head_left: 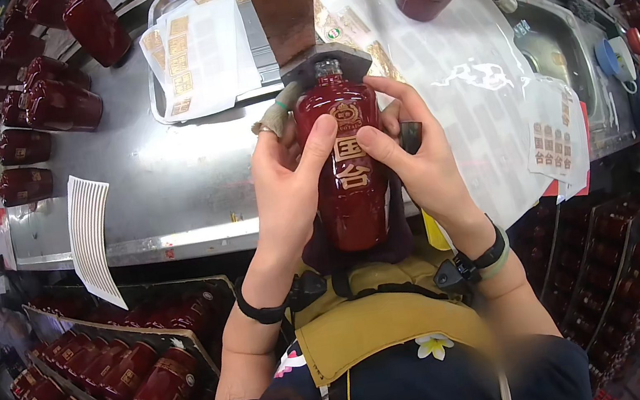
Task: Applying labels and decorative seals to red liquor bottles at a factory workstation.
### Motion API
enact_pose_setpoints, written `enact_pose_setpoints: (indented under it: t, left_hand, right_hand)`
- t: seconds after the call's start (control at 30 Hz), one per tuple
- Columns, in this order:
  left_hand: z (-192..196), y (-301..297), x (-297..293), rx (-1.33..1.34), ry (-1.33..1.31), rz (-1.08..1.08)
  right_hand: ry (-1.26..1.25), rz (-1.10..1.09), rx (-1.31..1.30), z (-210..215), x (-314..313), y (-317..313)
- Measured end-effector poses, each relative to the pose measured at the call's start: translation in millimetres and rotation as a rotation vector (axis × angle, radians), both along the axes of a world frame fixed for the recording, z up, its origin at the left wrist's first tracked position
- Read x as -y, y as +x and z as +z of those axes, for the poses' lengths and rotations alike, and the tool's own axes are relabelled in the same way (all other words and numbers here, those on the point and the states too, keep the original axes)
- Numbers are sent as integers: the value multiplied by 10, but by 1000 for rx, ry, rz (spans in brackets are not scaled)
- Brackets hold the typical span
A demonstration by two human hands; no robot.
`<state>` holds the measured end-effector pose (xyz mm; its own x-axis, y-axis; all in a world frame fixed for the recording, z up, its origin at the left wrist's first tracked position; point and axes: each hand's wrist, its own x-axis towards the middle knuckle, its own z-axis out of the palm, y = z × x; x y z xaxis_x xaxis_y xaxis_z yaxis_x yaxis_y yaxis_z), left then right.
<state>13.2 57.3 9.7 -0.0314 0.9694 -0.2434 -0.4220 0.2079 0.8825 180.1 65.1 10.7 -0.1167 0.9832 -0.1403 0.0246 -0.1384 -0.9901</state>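
Observation:
A dark red glass bottle (355, 219) with gold lettering and a gold emblem lies in front of me, its neck pointing away. My left hand (282, 174) wraps its left side, the thumb pressed beside the emblem. From the right, my right hand (422, 159) holds it, with that thumb on the upper lettering. The bottle's neck meets a dark angled block (353, 65) at the foot of a brown post (281, 5). A greyish rolled cloth (273, 115) touches the left fingers. Under the bottle's base shows a dark pad (324, 254). The fingers behind the bottle are partly hidden.
Sheets of gold decals (201, 59) lie on a metal tray at the back left. White plastic sheeting (453, 87) covers the bench's right side, near a sink (550, 38). A striped strip (91, 236) overhangs the left front edge. Crates of red bottles (121, 370) flank me below.

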Motion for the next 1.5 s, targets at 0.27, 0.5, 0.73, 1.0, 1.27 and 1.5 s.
enact_pose_setpoints:
  t: [0.27, 0.5, 0.73, 1.0, 1.27, 1.5]
  left_hand:
    - [-11, 25, 2, 5, 19, 24]
    - [-23, 21, -11, -51, 37, 16]
    - [-23, 31, 3, -42, 38, 26]
    - [-30, 28, -19, -114, 61, -5]
    - [-52, 19, 9, 100, -1, -4]
    - [-101, 9, 25, 114, -7, -6]
  right_hand:
    - [5, 11, -5, -5, -59, 16]
    - [-49, -40, -38, -11, -146, -15]
    - [-29, 35, 15, 91, -217, 70]
    - [622, 89, 275, 456, -555, 356]
    - [780, 457, 637, 771, -486, 116]
    - [935, 415, 644, 722, -652, 29]
